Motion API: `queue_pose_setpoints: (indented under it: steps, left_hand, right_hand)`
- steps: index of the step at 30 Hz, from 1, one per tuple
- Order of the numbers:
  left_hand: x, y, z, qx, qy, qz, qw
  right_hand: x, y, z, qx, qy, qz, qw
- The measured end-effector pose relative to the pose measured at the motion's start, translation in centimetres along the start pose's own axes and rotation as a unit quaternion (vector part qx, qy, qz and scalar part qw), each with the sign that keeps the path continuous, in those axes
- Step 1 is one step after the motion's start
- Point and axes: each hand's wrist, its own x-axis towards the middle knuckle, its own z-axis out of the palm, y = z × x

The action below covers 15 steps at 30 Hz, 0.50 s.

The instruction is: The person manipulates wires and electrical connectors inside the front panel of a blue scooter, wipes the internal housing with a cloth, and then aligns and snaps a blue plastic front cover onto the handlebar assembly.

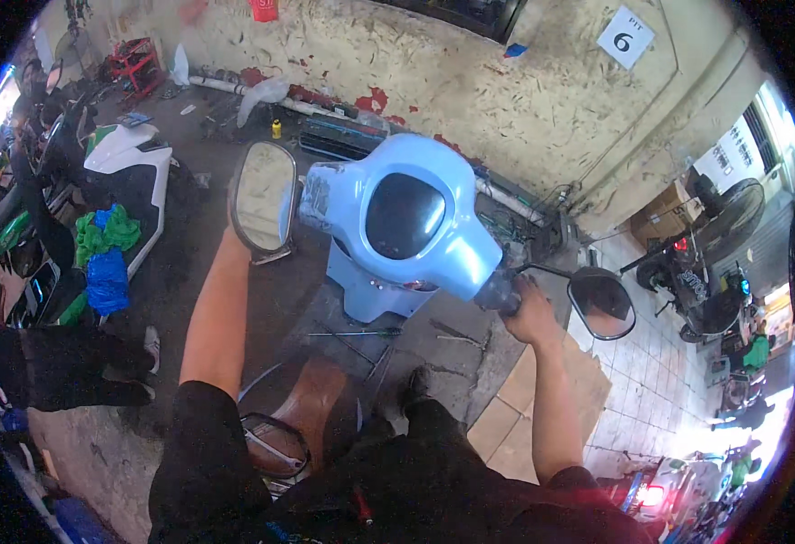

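Note:
A light blue scooter handlebar cover point(452, 263) with a dark rounded display point(404, 216) stands in front of me. My right hand point(535, 315) is wrapped round the dark handlebar grip point(499, 294) on its right side. From there a thin stem runs out to the right mirror point(602, 303). My left arm reaches up to the left mirror point(265, 198). Most of my left hand point(232, 225) is hidden behind that mirror, so its fingers do not show. Below the cover is a matching blue front panel point(375, 297). A brown surface point(314, 408) lies between it and me.
Another mirror point(275, 444) sits by my left elbow. At left are a white scooter panel point(143, 163), green cloth point(105, 232) and a person's dark trousers point(75, 367). Cardboard point(515, 408) lies at right on the floor. A fan point(737, 218) stands farther off; a wall point(470, 100) runs behind.

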Motion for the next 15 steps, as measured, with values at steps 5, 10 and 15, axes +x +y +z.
queue_pose_setpoints:
  steps: [5,10,15]
  left_hand:
    - [-1.3,-0.1,1.1,0.147,0.074,-0.001,0.986]
    - [-3.3,0.5,1.9,0.254,0.125,-0.008,0.959]
    - [-3.6,0.1,2.4,0.297,0.137,-0.009,0.945]
  right_hand:
    - [0.9,0.7,-0.8,0.020,-0.007,0.005,1.000]
    - [2.5,-0.4,-2.2,-0.001,-0.022,0.034,0.999]
    - [3.9,0.0,-3.3,-0.002,-0.069,0.003,0.998]
